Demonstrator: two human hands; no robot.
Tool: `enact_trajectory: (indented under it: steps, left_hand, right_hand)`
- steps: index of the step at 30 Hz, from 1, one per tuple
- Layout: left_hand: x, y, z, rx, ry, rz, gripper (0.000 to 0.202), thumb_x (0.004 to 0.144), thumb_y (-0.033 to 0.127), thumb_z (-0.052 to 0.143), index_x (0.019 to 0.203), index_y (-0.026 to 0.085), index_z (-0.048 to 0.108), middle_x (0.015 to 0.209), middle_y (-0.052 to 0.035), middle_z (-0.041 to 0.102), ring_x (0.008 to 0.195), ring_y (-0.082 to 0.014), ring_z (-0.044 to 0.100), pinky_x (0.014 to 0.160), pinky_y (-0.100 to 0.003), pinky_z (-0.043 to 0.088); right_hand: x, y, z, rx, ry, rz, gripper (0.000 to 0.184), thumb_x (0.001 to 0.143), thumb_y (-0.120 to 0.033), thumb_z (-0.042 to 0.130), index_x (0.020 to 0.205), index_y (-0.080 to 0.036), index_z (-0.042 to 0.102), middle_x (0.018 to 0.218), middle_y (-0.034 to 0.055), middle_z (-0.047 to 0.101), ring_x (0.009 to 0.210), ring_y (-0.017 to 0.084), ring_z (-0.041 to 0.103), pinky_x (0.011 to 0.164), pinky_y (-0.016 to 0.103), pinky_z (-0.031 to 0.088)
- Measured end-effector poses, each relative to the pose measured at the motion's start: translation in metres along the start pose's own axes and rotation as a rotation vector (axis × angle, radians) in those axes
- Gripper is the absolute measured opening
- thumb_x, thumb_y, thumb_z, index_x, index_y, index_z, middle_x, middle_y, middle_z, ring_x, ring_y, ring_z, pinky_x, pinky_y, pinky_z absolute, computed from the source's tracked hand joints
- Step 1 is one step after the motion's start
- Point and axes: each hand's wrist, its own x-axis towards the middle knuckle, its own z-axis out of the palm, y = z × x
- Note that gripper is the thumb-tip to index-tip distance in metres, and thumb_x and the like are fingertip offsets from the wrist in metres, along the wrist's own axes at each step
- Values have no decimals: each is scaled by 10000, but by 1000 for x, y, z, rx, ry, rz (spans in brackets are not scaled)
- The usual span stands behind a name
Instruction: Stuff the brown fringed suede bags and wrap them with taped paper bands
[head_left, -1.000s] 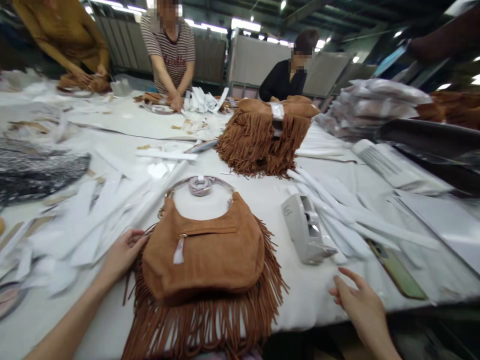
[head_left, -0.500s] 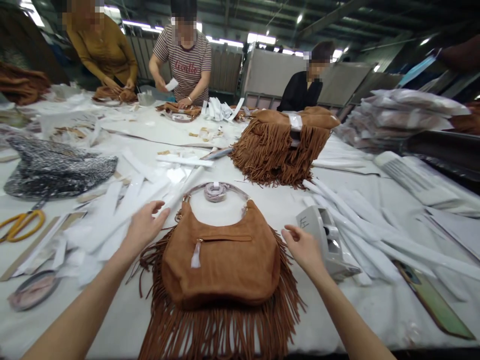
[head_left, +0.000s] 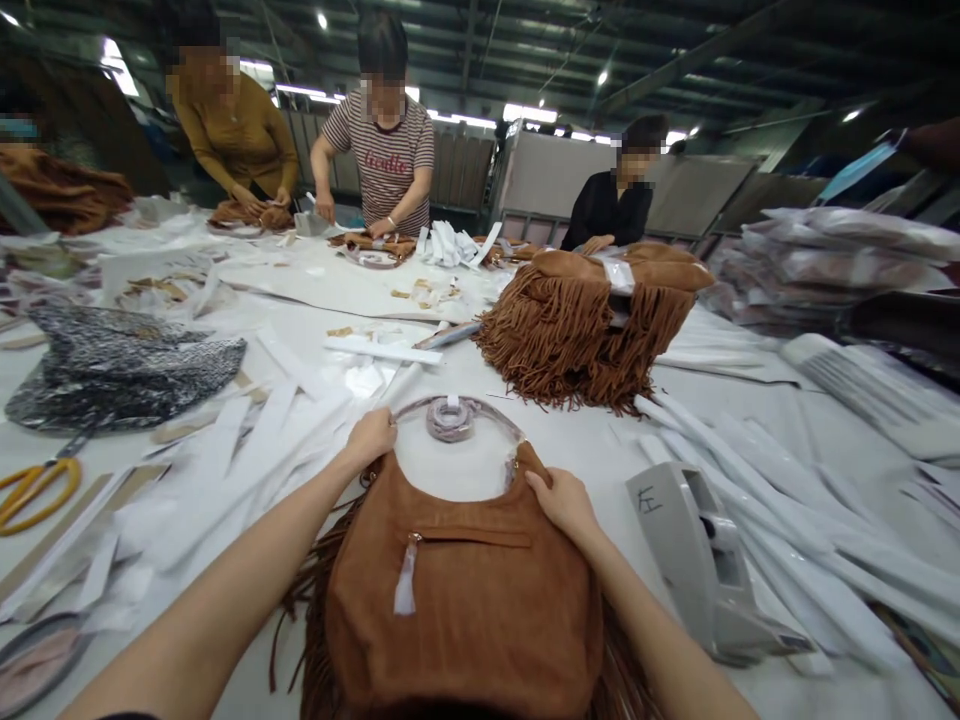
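A brown suede fringed bag (head_left: 465, 600) lies flat on the white table in front of me, zip side up, with a white tag on the zip pull. Its wrapped strap (head_left: 457, 415) loops away from me with a coil at the top. My left hand (head_left: 369, 440) is closed on the bag's upper left corner by the strap ring. My right hand (head_left: 561, 502) grips the upper right corner, fingers curled over the edge.
A grey tape dispenser (head_left: 694, 560) stands right of the bag. White paper strips (head_left: 247, 440) lie scattered on both sides. A pile of fringed bags (head_left: 592, 320) sits behind. Yellow scissors (head_left: 34, 485) and a dark knitted item (head_left: 120, 365) lie left. Three people work across the table.
Both hands moved in from the sides and took hold of the bag's top corners. The view has shifted closer to the bag and lifted toward the far side.
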Motion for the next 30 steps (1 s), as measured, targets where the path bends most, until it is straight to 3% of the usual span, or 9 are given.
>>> enact_trajectory:
  steps: [4, 10, 16, 19, 21, 23, 25, 27, 30]
  left_hand:
    - [33, -6, 4, 50, -10, -34, 214, 890, 276, 501, 1017, 138, 605, 1024, -128, 651, 975, -247, 619, 804, -360, 491]
    - [63, 2, 8, 79, 25, -78, 252, 822, 236, 477, 1033, 158, 591, 1068, -167, 654, 1012, -308, 617, 780, -374, 480]
    - [67, 6, 8, 23, 24, -97, 232, 786, 226, 521, 991, 159, 606, 1021, -170, 659, 962, -318, 628, 746, -388, 489]
    - [55, 6, -6, -9, 52, -40, 303, 845, 277, 483, 1096, 136, 576, 1084, -187, 622, 1021, -312, 602, 817, -397, 476]
    - [34, 5, -19, -24, 82, 27, 373, 879, 311, 464, 1213, 154, 513, 1194, -164, 565, 1078, -267, 573, 898, -366, 449]
    - [-2, 0, -31, -113, 141, 158, 385, 887, 329, 475, 1244, 185, 489, 1224, -111, 548, 1045, -206, 580, 923, -310, 440]
    - [-55, -9, -39, -290, 233, 302, 324, 893, 341, 475, 1172, 190, 533, 1134, -64, 595, 941, -165, 601, 880, -277, 464]
    - [-121, -18, -38, -445, 306, 356, 255, 905, 347, 454, 1065, 193, 578, 1011, -34, 632, 894, -156, 602, 834, -269, 482]
    - [-215, -26, -17, -538, 251, 428, 172, 905, 298, 471, 980, 219, 604, 954, -36, 639, 883, -167, 594, 807, -284, 483]
  right_hand:
    - [14, -6, 2, -2, 48, 17, 370, 903, -443, 439, 818, -161, 662, 827, 130, 699, 801, 247, 643, 647, 290, 392]
    - [45, -9, 14, 6, 105, 29, 388, 912, -453, 424, 852, -147, 653, 841, 140, 691, 818, 244, 636, 671, 293, 403]
    - [50, -3, 17, 0, 100, -21, 428, 919, -481, 408, 885, -132, 653, 824, 125, 684, 804, 240, 627, 711, 300, 428]
    - [44, -11, 7, -7, 107, -12, 455, 905, -484, 447, 1091, -101, 607, 951, 162, 669, 904, 263, 613, 790, 324, 434]
    - [28, -17, -6, 5, 193, -52, 513, 900, -461, 467, 1252, -91, 510, 1074, 190, 628, 1002, 282, 580, 866, 360, 423]
    - [-3, -20, -19, 58, 332, -172, 506, 901, -423, 471, 1300, -111, 472, 1140, 184, 597, 1052, 283, 553, 923, 389, 409]
    - [-49, -19, -30, 143, 444, -289, 429, 907, -393, 467, 1258, -152, 518, 1131, 149, 607, 1039, 265, 560, 939, 389, 414]
    - [-106, -15, -31, 218, 472, -330, 342, 915, -362, 464, 1197, -198, 565, 1091, 111, 632, 998, 239, 582, 929, 369, 433]
    - [-182, -6, -11, 278, 361, -494, 262, 915, -248, 455, 1138, -233, 593, 1015, 78, 655, 951, 208, 596, 896, 339, 463]
